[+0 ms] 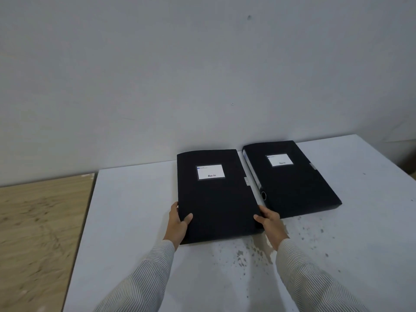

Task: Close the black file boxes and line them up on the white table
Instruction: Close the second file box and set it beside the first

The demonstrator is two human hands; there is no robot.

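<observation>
Two black file boxes lie flat and closed on the white table (135, 221), each with a white label on top. The left file box (216, 199) sits in the middle of the table. My left hand (179, 222) grips its near left edge, thumb on top. My right hand (270, 224) grips its near right edge, thumb on the lid. The right file box (292, 179) lies just beside it, angled slightly, its spine with a round finger hole facing left. A narrow gap separates the two boxes.
A grey wall (202, 75) rises right behind the table. A wooden surface (38, 233) adjoins the table on the left. Dark specks and a stain (254, 251) mark the tabletop near my right wrist.
</observation>
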